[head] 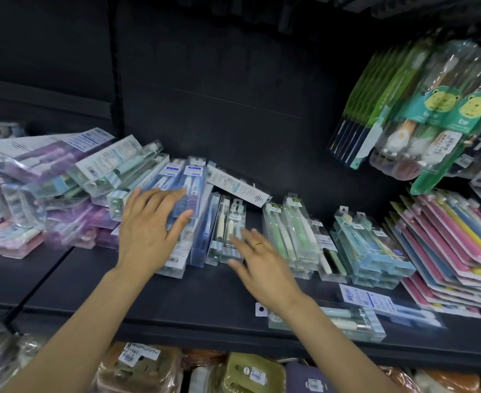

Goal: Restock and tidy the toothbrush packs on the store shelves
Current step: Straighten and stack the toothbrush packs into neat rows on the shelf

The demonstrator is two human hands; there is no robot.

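A dark, nearly black back panel [210, 89] rises beyond the hands, matte and dimly lit, with a faint horizontal seam across it. To the left of the hands a black vertical upright [117, 66] divides this bay from the next. Under the hands lies a dark shelf board [97, 282], whose front edge [176, 333] runs below the wrists. Overhead, past the fingertips, the underside of a higher shelf [262, 7] sits in shadow. The light is cool and falls from the front.

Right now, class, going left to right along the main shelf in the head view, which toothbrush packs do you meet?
Purple packs → blue packs → cream packs → green packs → light-blue boxes → pink-and-yellow carded packs.
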